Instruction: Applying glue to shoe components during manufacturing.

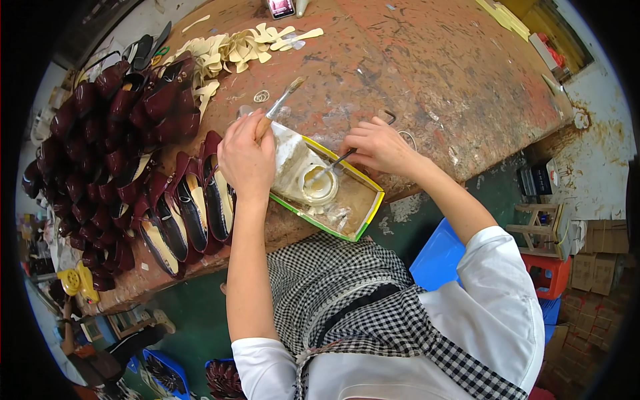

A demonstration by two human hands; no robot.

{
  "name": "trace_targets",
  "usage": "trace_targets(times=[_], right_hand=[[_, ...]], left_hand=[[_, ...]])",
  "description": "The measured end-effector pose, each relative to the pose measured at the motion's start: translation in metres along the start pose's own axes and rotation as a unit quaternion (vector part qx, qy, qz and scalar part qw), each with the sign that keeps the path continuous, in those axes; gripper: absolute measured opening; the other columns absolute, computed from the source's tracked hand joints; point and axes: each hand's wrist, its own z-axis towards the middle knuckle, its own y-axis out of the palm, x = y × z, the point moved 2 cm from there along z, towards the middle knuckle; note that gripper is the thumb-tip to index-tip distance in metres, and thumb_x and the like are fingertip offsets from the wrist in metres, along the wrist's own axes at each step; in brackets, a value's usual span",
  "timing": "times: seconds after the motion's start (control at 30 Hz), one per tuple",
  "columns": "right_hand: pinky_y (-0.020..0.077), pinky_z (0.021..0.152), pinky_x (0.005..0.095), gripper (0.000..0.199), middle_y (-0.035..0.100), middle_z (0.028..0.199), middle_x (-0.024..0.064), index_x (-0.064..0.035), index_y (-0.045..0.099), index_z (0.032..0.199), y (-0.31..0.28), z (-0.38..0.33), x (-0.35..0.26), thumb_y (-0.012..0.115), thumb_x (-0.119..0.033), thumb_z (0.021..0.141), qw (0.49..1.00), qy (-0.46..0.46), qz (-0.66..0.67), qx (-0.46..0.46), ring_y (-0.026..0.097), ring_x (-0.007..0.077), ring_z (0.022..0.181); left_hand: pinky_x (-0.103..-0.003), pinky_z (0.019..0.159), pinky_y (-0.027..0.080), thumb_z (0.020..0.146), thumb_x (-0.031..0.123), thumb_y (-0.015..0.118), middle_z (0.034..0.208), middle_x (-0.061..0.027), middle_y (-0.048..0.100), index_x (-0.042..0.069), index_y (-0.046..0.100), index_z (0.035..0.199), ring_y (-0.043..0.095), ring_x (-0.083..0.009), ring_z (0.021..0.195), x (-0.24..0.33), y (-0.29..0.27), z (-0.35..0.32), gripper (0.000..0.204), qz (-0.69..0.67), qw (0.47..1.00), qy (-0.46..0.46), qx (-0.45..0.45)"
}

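Observation:
My left hand (245, 157) is closed round the wooden handle of a brush (279, 107), whose bristles point up and away from me. In my right hand (380, 147) is a thin dark rod (343, 159), slanting down into the round mouth of a white container (320, 185). Pale, creamy stuff coats the container's inside and rim. It lies in a shallow box (363, 223) with green and yellow edges at the table's front. A bent dark end (391, 116) shows beyond my right fingers; I cannot tell whether it belongs to the rod.
Glossy maroon shoes (110, 147) are heaped on the left of the worn table (400, 60), with several open ones (193, 207) lined up nearer me. Cream pads (237, 48) lie behind them. A blue bin (437, 257) and a red stool (547, 273) stand below on the right.

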Motion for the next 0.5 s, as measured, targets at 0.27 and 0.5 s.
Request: trace_targets(times=[0.27, 0.5], right_hand=[[0.0406, 0.086, 0.0370, 0.014, 0.064, 0.090, -0.0041, -0.0204, 0.071, 0.100, 0.004, -0.002, 0.001, 0.069, -0.033, 0.095, 0.998, -0.030, -0.051, 0.016, 0.060, 0.0179, 0.093], [0.0399, 0.082, 0.0374, 0.016, 0.064, 0.087, -0.0044, -0.0204, 0.070, 0.100, 0.010, -0.004, 0.003, 0.070, -0.035, 0.095, 0.999, -0.019, -0.046, 0.000, 0.060, 0.0172, 0.091]], left_hand=[[-0.043, 0.096, 0.050, 0.091, 0.021, 0.071, 0.115, -0.0109, 0.077, 0.015, 0.079, 0.115, 0.070, -0.0271, 0.117, -0.001, 0.001, 0.000, 0.027, 0.000, 1.000, 0.002, -0.002], [-0.043, 0.097, 0.050, 0.090, 0.021, 0.071, 0.118, -0.0109, 0.077, 0.016, 0.079, 0.116, 0.070, -0.0267, 0.117, -0.001, 0.002, 0.000, 0.028, 0.002, 1.000, -0.008, -0.011]])
